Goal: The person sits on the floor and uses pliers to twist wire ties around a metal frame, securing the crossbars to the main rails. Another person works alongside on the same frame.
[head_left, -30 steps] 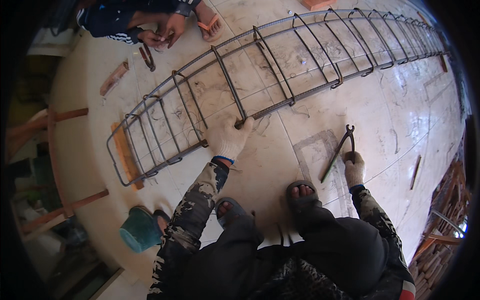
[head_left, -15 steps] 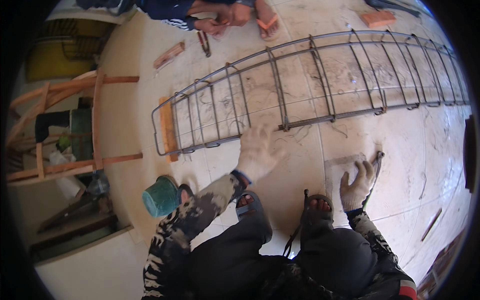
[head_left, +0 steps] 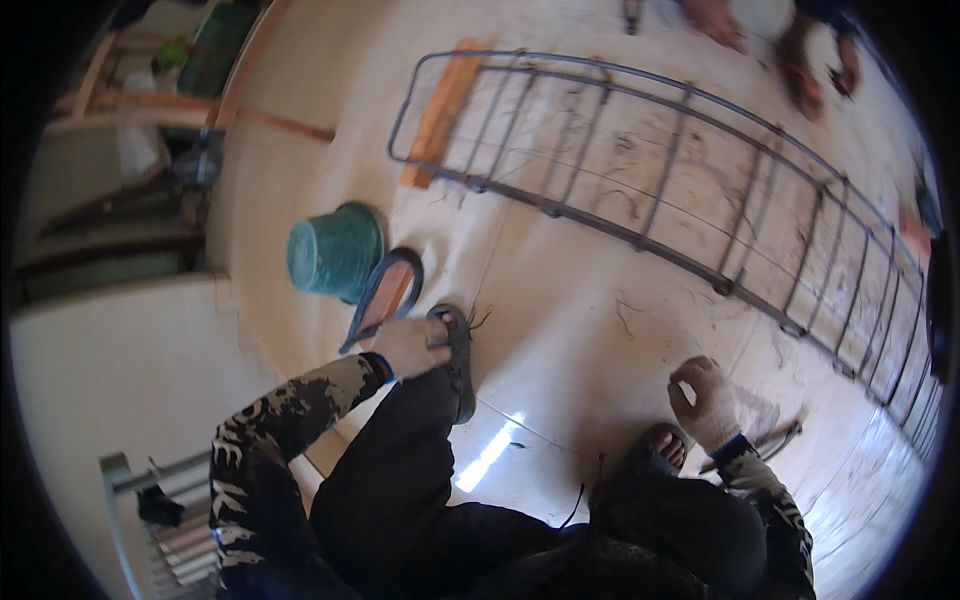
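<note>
Change since earlier: the left hand (head_left: pixel 408 346) has left the rebar cage (head_left: pixel 660 190) and come down to the person's own left foot; the view has swung left, so the cage now lies further up and to the right.
Left hand: gloved, resting on the dark sandal (head_left: pixel 458 360) on the left foot, fingers curled over its front edge.
Right hand: the gloved right hand (head_left: pixel 705 402) sits above the right foot, fingers loosely bent; whether they hold the tool cannot be told.
Tool: a dark metal tool (head_left: pixel 770 437) lies on the floor just beside the right hand, blurred.
Cage: long, made of bars and rings, lying on the pale floor (head_left: pixel 590 330), one end resting on an orange wooden block (head_left: pixel 440 115).
Nearby: a teal bucket (head_left: pixel 335 250) and a loose sandal (head_left: pixel 383 295) just left of the left hand.
Cut off: another person's hands (head_left: pixel 780 30) at the top edge, blurred; the cage's far end runs out of sight at the right rim.
</note>
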Demonstrator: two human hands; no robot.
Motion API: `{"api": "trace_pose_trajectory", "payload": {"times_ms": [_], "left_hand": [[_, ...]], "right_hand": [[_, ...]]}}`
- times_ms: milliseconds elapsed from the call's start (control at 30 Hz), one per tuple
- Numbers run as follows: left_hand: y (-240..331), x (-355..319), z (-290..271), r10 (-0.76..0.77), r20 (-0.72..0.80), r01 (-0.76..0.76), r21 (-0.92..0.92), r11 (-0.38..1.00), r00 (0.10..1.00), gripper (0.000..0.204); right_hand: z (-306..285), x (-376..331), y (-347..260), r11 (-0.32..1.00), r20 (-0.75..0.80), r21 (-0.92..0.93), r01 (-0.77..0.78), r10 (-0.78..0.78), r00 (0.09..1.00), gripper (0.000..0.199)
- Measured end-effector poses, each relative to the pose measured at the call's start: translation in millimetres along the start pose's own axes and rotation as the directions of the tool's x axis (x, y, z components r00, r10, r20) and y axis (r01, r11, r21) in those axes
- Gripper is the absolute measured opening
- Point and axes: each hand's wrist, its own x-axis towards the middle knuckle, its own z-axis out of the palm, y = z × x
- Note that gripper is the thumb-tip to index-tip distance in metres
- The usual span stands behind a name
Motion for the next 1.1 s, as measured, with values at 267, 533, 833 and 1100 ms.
{"api": "trace_pose_trajectory", "payload": {"times_ms": [267, 533, 833, 1100], "left_hand": [[-72, 24, 15, -0.381, -0.479, 0.251, -0.313, 0.916, 0.791, 0.063], [-83, 43, -11, -0.182, -0.384, 0.097, -0.230, 0.968, 0.905, 0.053], [-91, 46, -16, -0.086, -0.293, 0.035, -0.177, 0.984, 0.952, 0.052], [-84, 52, -30, -0.110, -0.186, 0.083, -0.149, 0.985, 0.976, 0.052]], "right_hand": [[-10, 96, -41, 0.917, 0.510, -0.062, 0.394, -0.310, 0.802, 0.010], [254, 248, -151, 0.910, 0.401, 0.397, -0.125, -0.049, 0.915, 0.028], [336, 291, -201, 0.852, 0.245, 0.323, -0.412, 0.345, 0.906, 0.040], [350, 312, -194, 0.929, 0.229, 0.115, -0.352, 0.320, 0.919, 0.038]]}}
